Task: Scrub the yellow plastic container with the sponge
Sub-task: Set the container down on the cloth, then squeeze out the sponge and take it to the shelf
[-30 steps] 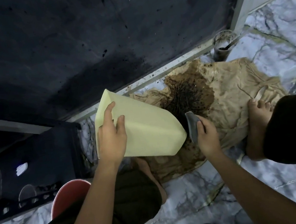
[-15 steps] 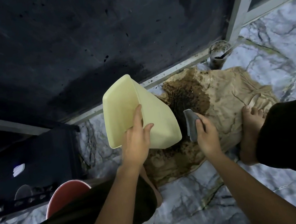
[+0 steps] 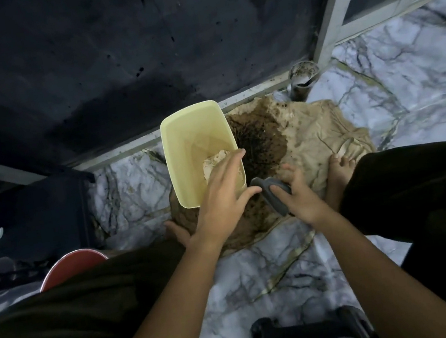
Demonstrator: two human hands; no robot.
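Note:
The yellow plastic container (image 3: 192,144) stands with its open mouth turned up toward me, over the left edge of a stained cloth. A pale beige patch (image 3: 214,160) shows on its inside. My left hand (image 3: 223,197) holds the container at its near right rim, fingers over the edge and thumb outside. My right hand (image 3: 300,198) grips a grey sponge (image 3: 273,194) just right of the container, close to my left thumb and apart from the plastic.
A beige cloth (image 3: 326,130) with a dark wet stain (image 3: 260,137) lies on the marble floor (image 3: 274,271). A dirty cup (image 3: 302,78) stands by the metal door frame. A red bowl (image 3: 71,264) and a black crate (image 3: 35,220) sit left; my bare foot (image 3: 339,169) rests on the cloth.
The container has turned from bottom-up to mouth-up facing me. My left hand shifted from its outer side to the near right rim. The sponge came closer to the container.

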